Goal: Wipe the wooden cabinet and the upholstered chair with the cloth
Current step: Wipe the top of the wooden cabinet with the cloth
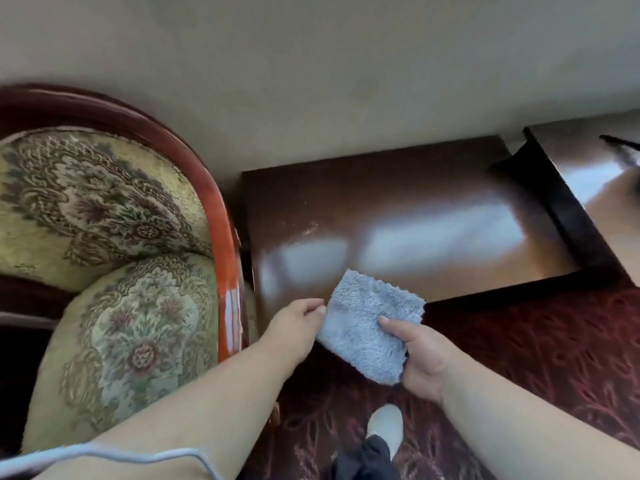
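You hold the blue-grey cloth (pixel 370 323) in both hands, above the near edge of the wooden cabinet (pixel 398 223) and the red patterned carpet (pixel 536 358). Your left hand (pixel 294 327) pinches the cloth's left edge, fingertips closed on it. Your right hand (pixel 422 355) grips the right side, thumb on top, fingers hidden beneath. Cabinet top: glossy, with pale specks near its left part. The upholstered chair (pixel 114 254) stands just beside the cabinet, on its left. One light shoe (pixel 386 426) shows on the carpet.
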`<state>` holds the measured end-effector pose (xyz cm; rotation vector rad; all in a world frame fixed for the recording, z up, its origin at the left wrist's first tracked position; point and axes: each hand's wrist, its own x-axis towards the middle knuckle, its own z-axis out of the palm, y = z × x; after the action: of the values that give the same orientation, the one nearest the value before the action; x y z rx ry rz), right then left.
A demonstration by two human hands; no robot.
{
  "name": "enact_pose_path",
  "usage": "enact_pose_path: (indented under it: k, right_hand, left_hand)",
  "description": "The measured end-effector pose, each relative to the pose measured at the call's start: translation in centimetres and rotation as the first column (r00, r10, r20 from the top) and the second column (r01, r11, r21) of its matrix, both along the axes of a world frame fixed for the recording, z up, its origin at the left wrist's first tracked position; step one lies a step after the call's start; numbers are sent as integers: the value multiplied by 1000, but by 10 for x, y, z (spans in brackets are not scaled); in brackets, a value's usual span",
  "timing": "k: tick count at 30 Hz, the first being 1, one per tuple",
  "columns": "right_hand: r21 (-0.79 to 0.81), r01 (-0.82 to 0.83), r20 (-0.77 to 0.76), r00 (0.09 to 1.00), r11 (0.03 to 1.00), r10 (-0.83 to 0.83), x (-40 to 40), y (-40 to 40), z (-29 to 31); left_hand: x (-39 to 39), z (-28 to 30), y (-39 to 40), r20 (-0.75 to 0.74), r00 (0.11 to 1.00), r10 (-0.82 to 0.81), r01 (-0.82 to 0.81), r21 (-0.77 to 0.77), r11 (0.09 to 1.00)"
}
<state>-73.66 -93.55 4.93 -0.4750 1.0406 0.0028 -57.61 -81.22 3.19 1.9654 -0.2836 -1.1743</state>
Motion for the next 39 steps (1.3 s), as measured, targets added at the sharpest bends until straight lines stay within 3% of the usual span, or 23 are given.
enact_pose_path:
  k: [3, 5, 7, 9, 12, 13, 14, 16, 17, 18, 21, 23, 29, 33, 37, 39]
  right_hand:
    - [-97, 61, 24, 998, 993, -58, 12, -40, -36]
    - [-272, 50, 36, 998, 961, -42, 23, -56, -57]
    - [-496, -79, -67, 996, 865, 52, 36, -64, -76]
    - [-746, -303, -296, 949, 593, 113, 49, -71, -91]
    - [-937, -344, -310, 899, 59, 309, 70, -74, -119]
    - [-907, -414, -407, 816, -78, 410, 75, -72, -135]
    - [-813, -533, -575, 670, -236, 470, 78, -68, -150]
    - [-566, -631, -819, 361, -531, 445, 80, -60, -177]
    - [-509, -617, -857, 300, -600, 419, 78, -57, -190]
    - [-502, -611, -862, 303, -611, 406, 77, -54, -197]
    - [-683, -624, -730, 581, -378, 359, 84, -41, -200]
    - [-714, -626, -698, 671, -314, 250, 100, -30, -199]
    - [-543, -799, -838, 538, -259, 95, 155, -30, -218]
    - [-567, -784, -812, 583, -253, 17, 176, -78, -222]
    - [-581, -742, -793, 609, -334, 25, 223, -148, -223]
    - [-634, -666, -751, 651, -393, 109, 253, -175, -222]
  left_hand:
    - [5, -47, -22, 166, 976, 138, -165, 161, 973]
    - [13, -77, -31, 281, 933, 224, -292, 227, 929]
    - [22, -107, -35, 436, 865, 247, -388, 271, 881]
    - [31, -134, -40, 521, 831, 193, -407, 334, 850]
    - [47, -168, -46, 548, 831, 95, -392, 457, 798]
    - [50, -177, -47, 554, 828, 84, -396, 473, 787]
    - [52, -186, -47, 577, 815, 58, -398, 484, 779]
    - [53, -201, -49, 657, 754, 3, -411, 468, 783]
    - [53, -207, -50, 690, 724, -14, -415, 452, 790]
    - [52, -211, -51, 710, 704, -31, -413, 444, 795]
    - [49, -218, -47, 710, 702, -59, -391, 453, 801]
    - [46, -219, -43, 709, 703, -52, -398, 454, 797]
    - [49, -219, -45, 711, 702, -36, -408, 444, 798]
    - [49, -218, -46, 718, 694, -60, -408, 460, 788]
    - [51, -218, -45, 713, 699, -46, -410, 453, 792]
    - [51, -217, -46, 714, 699, -42, -408, 446, 796]
